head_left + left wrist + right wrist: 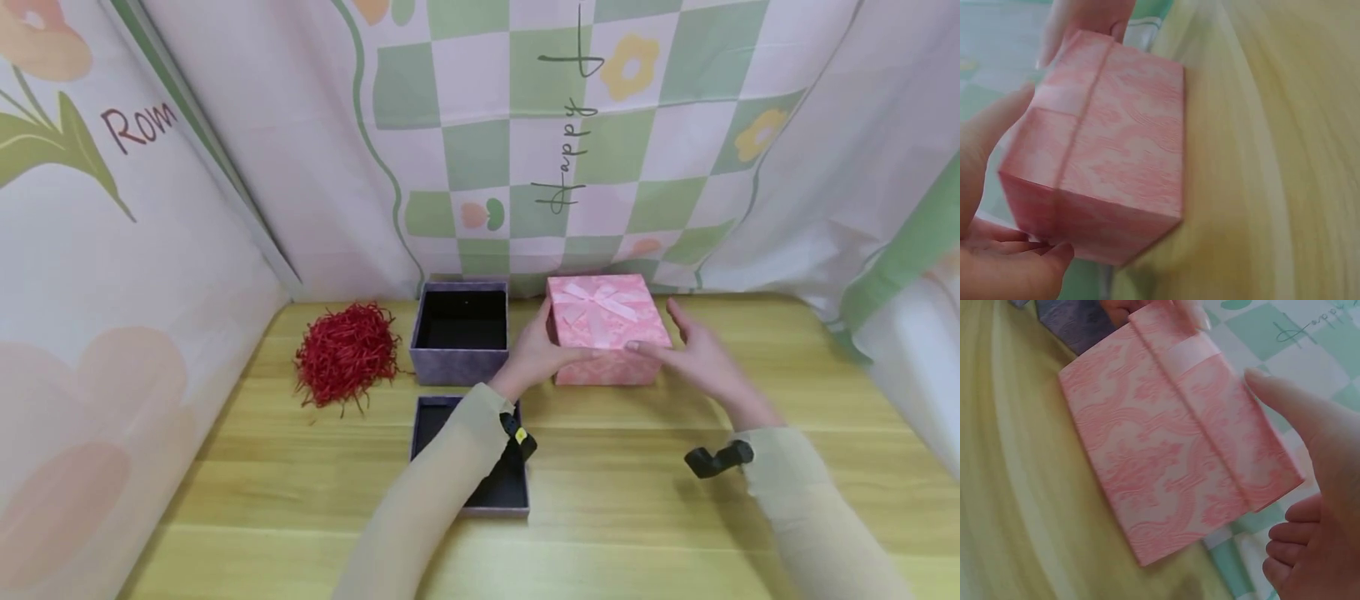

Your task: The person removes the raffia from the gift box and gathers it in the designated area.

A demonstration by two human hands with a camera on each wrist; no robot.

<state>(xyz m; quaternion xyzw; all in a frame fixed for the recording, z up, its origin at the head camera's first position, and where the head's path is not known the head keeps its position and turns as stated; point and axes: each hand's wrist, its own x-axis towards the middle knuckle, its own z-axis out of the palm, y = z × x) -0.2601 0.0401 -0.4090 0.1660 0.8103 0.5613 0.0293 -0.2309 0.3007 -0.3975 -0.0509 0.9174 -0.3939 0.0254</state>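
A pink gift box (611,367) with its lid on and a pale ribbon bow (600,304) on top stands on the table near the back. My left hand (534,350) holds its left side, the fingers curled against the side wall and the thumb along the lid's front edge. On the right, my right hand (697,354) has its thumb at the front right corner of the lid. In the right wrist view, the right fingers (1294,534) stay beside the box with a gap between. Fine embossed patterns cover the box wall (1129,450).
Left of the pink box stands an open purple-grey box (459,367) with a dark inside. Its matching lid (498,511) lies inside-up in front, partly under my left forearm. A heap of red shredded paper (347,354) lies farther left. Patterned curtains (480,150) hang behind the table.
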